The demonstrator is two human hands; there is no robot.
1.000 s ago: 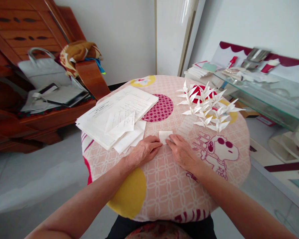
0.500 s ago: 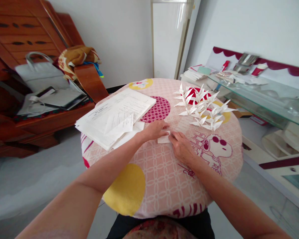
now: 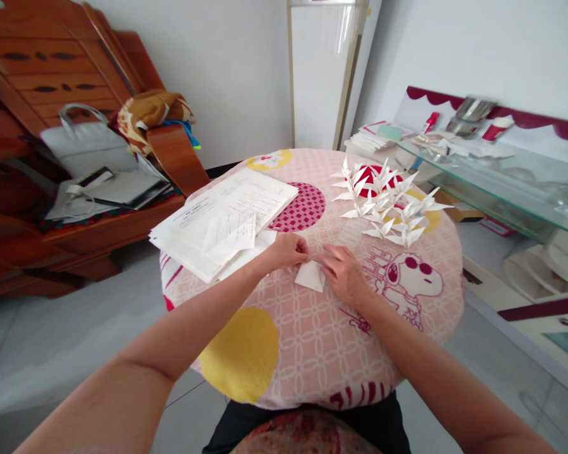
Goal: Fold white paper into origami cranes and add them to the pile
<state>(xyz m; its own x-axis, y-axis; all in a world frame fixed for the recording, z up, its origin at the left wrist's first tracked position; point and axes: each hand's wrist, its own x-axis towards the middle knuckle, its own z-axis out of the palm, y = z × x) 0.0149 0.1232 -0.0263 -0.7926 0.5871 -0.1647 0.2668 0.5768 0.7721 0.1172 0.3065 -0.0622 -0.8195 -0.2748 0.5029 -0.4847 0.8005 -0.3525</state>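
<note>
The left grip (image 3: 289,250) pinches the top end of a small white paper (image 3: 310,277) with thumb and finger. The right grip (image 3: 346,275) lies just beside it, with its fingers a bit spread and the tips touching the right side of the paper near the top. I cannot tell if the right grip pinches it too. The paper is folded. It is thin at the top and wide at the bottom, and the wide end points to the person. It lies on the desk (image 3: 303,359), between the two grips and a little nearer to the person.

The desk is round and has a pink cloth with white loops on it. A dog picture (image 3: 414,277) is on the cloth, to the right of the right grip. A big yellow spot (image 3: 241,356) is near the left arm.

On the left side of the desk is a pile of white sheets (image 3: 218,221), some with writing. On the far right is a bunch of white paper birds (image 3: 383,205), close together.

Past the desk, on the left, a gray bag (image 3: 88,148) sits on a brown wood seat (image 3: 94,236). On the right is a glass shelf (image 3: 515,183) with a red and white cup (image 3: 497,129) behind it.
</note>
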